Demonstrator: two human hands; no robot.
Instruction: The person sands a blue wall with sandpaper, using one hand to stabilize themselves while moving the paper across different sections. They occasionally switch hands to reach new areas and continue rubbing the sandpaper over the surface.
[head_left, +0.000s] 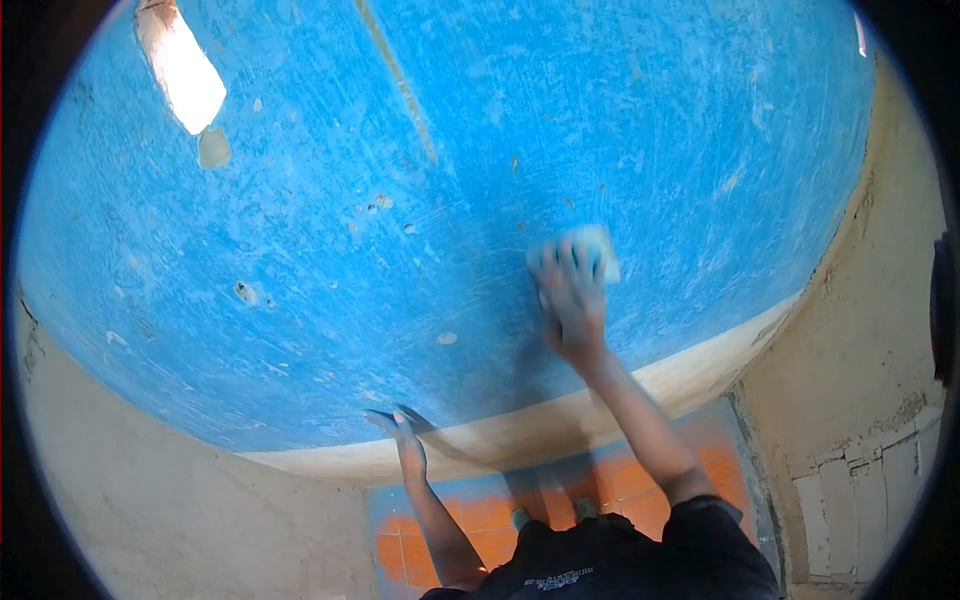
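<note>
My right hand (572, 300) presses a pale, light-coloured pad (597, 248) against the blue wall (480, 200). Motion blurs the fingers and the pad, so whether it is a sponge, a cloth or folded sandpaper cannot be made out. Lower and to the left, my left hand (404, 440) rests at the wall near the bottom of the blue paint, its fingers stretched out and nothing visible in them. The blue surface is scuffed, with several chips and small holes.
A cream band (480, 450) runs beneath the blue paint. Orange floor tiles (480, 515) lie around my feet. Plain plastered walls flank both sides, with pale boards or blocks (865, 510) at lower right. A bright opening (190, 80) shows at upper left.
</note>
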